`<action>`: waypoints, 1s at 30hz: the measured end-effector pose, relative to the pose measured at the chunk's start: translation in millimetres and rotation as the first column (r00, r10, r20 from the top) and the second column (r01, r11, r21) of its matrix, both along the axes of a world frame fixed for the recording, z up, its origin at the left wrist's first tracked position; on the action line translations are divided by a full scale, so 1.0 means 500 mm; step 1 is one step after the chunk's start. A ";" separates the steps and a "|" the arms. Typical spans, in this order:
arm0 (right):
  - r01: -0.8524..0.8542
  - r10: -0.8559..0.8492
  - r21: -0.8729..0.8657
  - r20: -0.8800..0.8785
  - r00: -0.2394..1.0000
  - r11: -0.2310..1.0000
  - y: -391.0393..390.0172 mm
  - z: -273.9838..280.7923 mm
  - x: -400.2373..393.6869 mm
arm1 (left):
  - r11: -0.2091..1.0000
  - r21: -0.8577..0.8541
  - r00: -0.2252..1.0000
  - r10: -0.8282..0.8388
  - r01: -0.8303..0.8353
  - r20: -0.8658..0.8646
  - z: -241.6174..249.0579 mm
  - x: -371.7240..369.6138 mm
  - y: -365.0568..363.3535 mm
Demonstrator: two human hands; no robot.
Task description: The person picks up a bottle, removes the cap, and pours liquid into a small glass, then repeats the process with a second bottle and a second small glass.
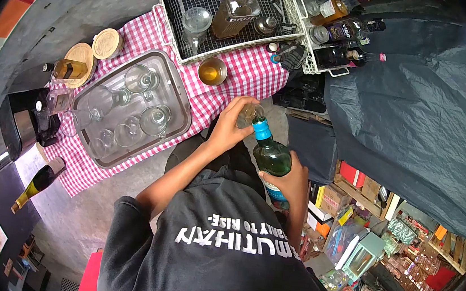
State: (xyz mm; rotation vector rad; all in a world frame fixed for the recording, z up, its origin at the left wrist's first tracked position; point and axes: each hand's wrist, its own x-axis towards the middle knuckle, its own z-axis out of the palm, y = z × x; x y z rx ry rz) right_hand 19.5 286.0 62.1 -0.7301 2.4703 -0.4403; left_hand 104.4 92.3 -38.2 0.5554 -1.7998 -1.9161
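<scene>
A left hand (231,126) pinches a small clear glass (249,113) near the mouth of a blue-necked green glass bottle (273,157), its body wrapped by the right hand (292,181), just beyond a red-checked cloth (252,72), bare beside an amber-filled glass (212,72).

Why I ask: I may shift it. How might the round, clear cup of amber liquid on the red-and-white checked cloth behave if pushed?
The round, clear cup looks like rigid glass, so it could crack if knocked. The amber liquid inside might slosh or spill with a sharp shove. The checked cloth beneath could bunch and drag along.
</scene>
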 end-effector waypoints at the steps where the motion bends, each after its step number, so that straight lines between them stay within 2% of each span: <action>1: -0.004 0.004 -0.001 -0.004 1.000 1.000 0.000 -0.001 0.000 | 1.000 0.002 1.000 0.000 0.000 -0.004 0.000 0.000 0.000; 14: 0.001 -0.001 0.003 0.024 1.000 1.000 0.002 -0.008 -0.008 | 0.998 -0.054 0.999 0.037 -0.037 -0.014 0.005 -0.004 -0.002; 21: 0.021 -0.025 0.056 0.063 0.998 0.998 -0.016 0.012 -0.008 | 1.000 -0.012 1.000 0.018 -0.018 -0.006 0.001 -0.005 -0.003; 23: -0.003 0.003 0.001 0.012 1.000 1.000 -0.004 -0.003 -0.008 | 1.000 -0.015 1.000 0.019 -0.019 0.004 0.002 -0.005 -0.002; 27: -0.016 0.016 -0.010 0.015 1.000 1.000 -0.007 -0.002 -0.009 | 0.999 -0.019 0.999 0.040 -0.040 -0.009 0.003 -0.005 -0.003; 30: 0.031 -0.033 0.032 0.065 0.997 0.999 -0.024 0.015 -0.006 | 0.999 0.003 0.999 0.032 -0.032 -0.007 0.002 -0.004 -0.005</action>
